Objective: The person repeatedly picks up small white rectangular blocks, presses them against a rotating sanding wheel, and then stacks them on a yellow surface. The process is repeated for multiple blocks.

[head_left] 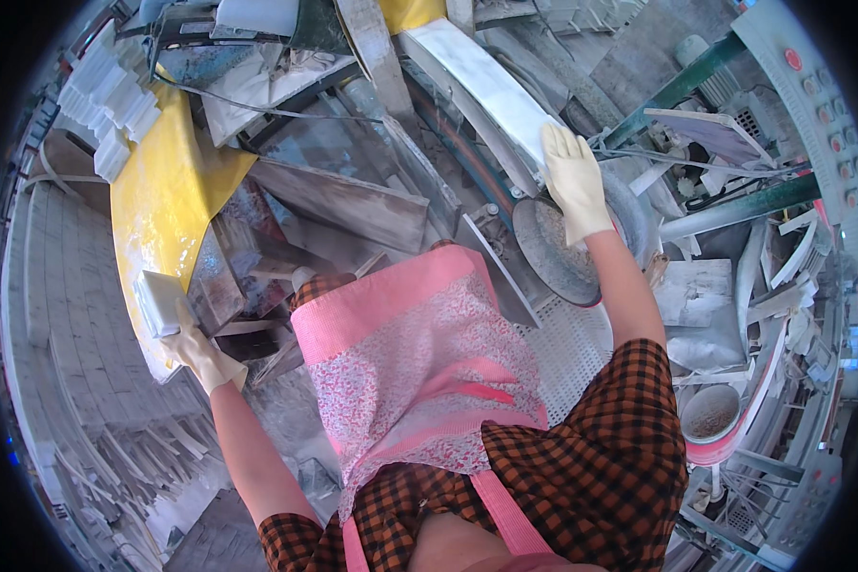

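My left hand [196,351], in a cream rubber glove, grips a small white rectangular block [161,297], which looks like a few thin pieces together. The block is over the lower end of a wet yellow sheet [153,205]. Stretched flat, my gloved right hand [574,181] lies on the near end of a long white strip [486,86] that looks like stone. That strip rests along a narrow machine bed running away from me. Just below the right hand is a round grey, dusty wheel or pan [548,243].
A control panel [815,105] with several buttons stands at the far right. White stepped mouldings [110,100] are piled at the far left. Stone boards [343,200] lean between my hands. A bucket [710,415] sits at the right, below stacked scraps.
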Tool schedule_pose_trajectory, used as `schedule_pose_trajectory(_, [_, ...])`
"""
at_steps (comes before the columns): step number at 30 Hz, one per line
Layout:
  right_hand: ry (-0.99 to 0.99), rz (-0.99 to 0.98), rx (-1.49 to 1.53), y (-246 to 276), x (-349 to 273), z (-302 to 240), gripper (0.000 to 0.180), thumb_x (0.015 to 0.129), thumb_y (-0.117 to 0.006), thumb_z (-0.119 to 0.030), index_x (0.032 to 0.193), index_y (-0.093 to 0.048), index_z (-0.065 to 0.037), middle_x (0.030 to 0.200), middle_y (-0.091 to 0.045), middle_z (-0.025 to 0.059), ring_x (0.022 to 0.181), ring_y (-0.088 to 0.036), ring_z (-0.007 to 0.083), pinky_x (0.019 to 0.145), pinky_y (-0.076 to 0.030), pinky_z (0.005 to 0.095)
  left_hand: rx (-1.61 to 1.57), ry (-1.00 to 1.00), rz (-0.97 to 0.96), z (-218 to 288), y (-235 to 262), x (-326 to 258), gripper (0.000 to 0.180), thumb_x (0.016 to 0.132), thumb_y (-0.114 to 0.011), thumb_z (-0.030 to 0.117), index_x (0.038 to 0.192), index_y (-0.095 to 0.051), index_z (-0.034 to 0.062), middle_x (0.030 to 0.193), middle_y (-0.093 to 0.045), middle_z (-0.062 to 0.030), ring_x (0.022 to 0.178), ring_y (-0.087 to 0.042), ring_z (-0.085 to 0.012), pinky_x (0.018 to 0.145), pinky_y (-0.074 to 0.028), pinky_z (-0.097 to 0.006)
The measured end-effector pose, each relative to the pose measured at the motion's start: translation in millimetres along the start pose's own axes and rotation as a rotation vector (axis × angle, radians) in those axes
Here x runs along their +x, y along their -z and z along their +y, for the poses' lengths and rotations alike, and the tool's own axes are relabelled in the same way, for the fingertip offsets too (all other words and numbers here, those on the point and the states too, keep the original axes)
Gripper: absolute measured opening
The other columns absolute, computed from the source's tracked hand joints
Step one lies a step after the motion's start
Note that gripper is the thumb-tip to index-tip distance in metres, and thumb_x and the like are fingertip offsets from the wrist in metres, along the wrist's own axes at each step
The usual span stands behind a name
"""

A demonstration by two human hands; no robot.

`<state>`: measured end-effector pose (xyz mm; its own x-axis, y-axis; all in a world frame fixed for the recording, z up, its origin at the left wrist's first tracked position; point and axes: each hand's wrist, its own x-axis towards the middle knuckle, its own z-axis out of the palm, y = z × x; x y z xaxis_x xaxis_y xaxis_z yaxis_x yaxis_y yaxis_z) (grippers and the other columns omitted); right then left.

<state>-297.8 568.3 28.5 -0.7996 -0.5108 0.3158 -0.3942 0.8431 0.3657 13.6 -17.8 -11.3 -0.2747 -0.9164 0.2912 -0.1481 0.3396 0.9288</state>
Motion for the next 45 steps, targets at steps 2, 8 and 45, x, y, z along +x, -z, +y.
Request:
schedule_pose_trajectory(2, [0.009, -0.031, 0.055, -3.2, 15.3, -5.0, 0.072, 0.088, -0.070, -0.027, 0.149, -0.042, -0.003, 0.152, -0.049, 0.0128, 0.142, -0.044, 0.0268, 0.117, -0.035, 0.0450, 0.003, -0.020, -0.009, 0.8, -0.8, 0.8, 0.055, 0.086, -0.081, 0.028, 0.123, -0.063, -0.0080, 0.109, -0.070, -0.0160, 0.092, -0.066, -0.0242, 0.080, -0.053, -0.037])
schedule_pose_trajectory(8, [0.007, -0.069, 0.016, -15.8, 59.6, -16.3, 0.076, 0.087, -0.069, -0.026, 0.153, -0.036, -0.005, 0.157, -0.043, 0.0122, 0.146, -0.040, 0.0245, 0.120, -0.033, 0.0457, 0.064, -0.100, 0.048, -5.2, 0.2, 1.4, 0.057, 0.086, -0.081, 0.032, 0.121, -0.064, -0.0084, 0.112, -0.070, -0.0179, 0.095, -0.066, -0.0275, 0.086, -0.053, -0.041])
schedule_pose_trajectory(45, [0.282, -0.519, 2.063, 202.7, 102.0, -518.1, 0.055, 0.092, -0.073, -0.037, 0.129, -0.058, 0.001, 0.117, -0.069, 0.0134, 0.103, -0.067, 0.0240, 0.088, -0.052, 0.0367, 0.358, 0.226, -0.188, 67.2, 17.5, -22.4, 0.138, 0.054, -0.094, 0.029, 0.162, -0.012, 0.0053, 0.142, -0.056, -0.0242, 0.130, -0.056, -0.0343, 0.108, -0.046, -0.037])
